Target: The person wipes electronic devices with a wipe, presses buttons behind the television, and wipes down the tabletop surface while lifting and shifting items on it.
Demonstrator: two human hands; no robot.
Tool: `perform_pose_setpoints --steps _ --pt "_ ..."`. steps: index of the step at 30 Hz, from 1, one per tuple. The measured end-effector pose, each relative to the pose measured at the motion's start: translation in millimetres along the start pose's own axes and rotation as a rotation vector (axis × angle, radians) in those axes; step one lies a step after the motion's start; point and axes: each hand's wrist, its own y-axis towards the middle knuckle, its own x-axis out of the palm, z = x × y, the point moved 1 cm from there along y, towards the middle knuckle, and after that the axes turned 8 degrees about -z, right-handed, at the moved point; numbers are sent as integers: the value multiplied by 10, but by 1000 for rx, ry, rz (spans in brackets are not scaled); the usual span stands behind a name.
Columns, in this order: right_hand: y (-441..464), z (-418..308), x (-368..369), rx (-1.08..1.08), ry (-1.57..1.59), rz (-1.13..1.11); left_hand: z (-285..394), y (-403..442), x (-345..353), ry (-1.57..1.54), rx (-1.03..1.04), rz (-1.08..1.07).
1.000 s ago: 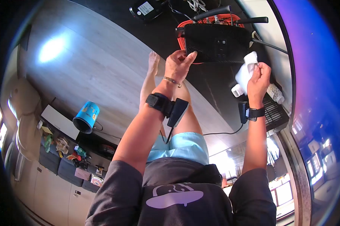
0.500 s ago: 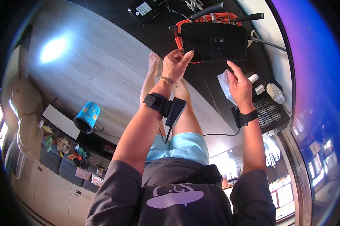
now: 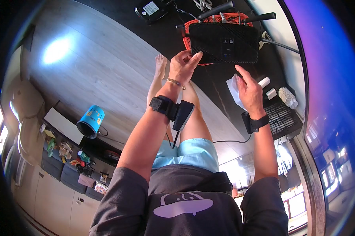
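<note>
Black router (image 3: 224, 47): noted at 1 o'clock of the view, over a dark tabletop (image 3: 213, 79), its broad face turned to the camera. Its 8 o'clock corner is grasped by the left hand (image 3: 181, 70), the thumb laid on the face, the other fingers bent at the edge and partly hidden.

The right hand (image 3: 250, 93) is held between 2 and 3 o'clock, thumb and index finger spread apart. The index tip is seen just below the router's 5 o'clock edge; contact cannot be told. A white cloth (image 3: 233, 90) is seen against the hand's 9 o'clock side; whether it is gripped or only covered cannot be told.

Behind the router, an orange-red basket (image 3: 186, 42) is partly hidden; whether the router's weight is borne by it cannot be told. From the right hand, a white rounded piece (image 3: 265, 82) is noted toward 1 to 2 o'clock, a small white block (image 3: 271, 93) and an off-white bundle (image 3: 288, 98) at 3, a slatted black grille (image 3: 280, 118) near 4.

Farther out, by the view's dial: a labelled black device (image 3: 150, 10) between 11 and 12, a blue bin (image 3: 93, 118) at 9, a large glossy screen (image 3: 327, 74) at 3.
</note>
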Motion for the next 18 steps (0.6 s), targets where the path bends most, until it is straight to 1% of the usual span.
perform_pose_setpoints --steps 5,7,8,10,12,13,14,16,17,18 --pt "-27 10 14 34 0 -4 17 -7 -1 16 -12 3" --pt "-43 27 -3 93 68 90 60 -28 -4 33 -12 2" --pt "-44 47 -22 93 69 91 83 -35 -5 50 -12 1" --pt "-51 98 -133 -37 -64 452 18 -16 -25 66 -25 -3" --pt "15 139 -261 -111 -164 691 -26 3 -51 84 -40 -5" --pt "66 140 -275 -85 -48 787 -36 13 -55 100 -32 -12" --pt "93 119 -277 -57 14 823 -44 20 -54 116 -23 -19" --pt "212 95 -228 14 -27 780 -22 9 -53 124 -28 -24" --pt "253 51 -207 -41 -213 701 -12 5 -58 132 -34 -28" --pt "316 26 -130 -135 -287 615 -15 7 -60 134 -35 -28"
